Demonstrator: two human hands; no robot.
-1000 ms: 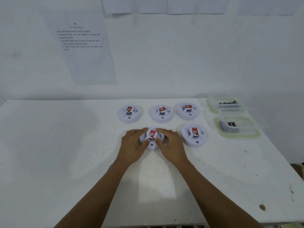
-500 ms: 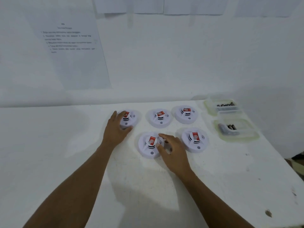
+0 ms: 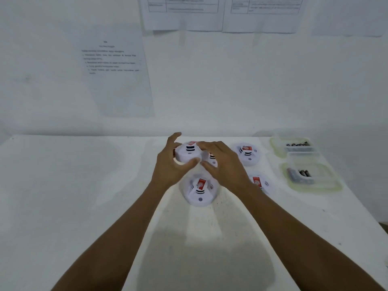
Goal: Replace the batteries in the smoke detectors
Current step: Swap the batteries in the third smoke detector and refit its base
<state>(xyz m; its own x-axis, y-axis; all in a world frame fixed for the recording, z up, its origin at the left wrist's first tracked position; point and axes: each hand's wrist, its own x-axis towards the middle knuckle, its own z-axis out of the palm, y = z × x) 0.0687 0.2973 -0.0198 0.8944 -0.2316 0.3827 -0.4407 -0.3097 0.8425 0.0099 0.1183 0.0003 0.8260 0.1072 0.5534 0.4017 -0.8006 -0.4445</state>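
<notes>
White worktop [image 3: 84, 185] below, fingers of the left hand [image 3: 168, 166] grasp a smoke detector [image 3: 188, 154] held up just beyond the front detector [image 3: 199, 187] — the right hand [image 3: 226, 166] beside it, hold unclear — and a slack grasp could drop one onto the other.

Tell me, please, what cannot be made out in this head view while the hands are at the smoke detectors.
All in the head view:
- Middle back detector: mostly hidden behind the right hand.
- Front right detector: partly covered by the right wrist.
- Held detector in the left hand: whether the right fingers touch it, blurred.
- Batteries: count, blurred.
- Wall sheet: text too small.
</notes>
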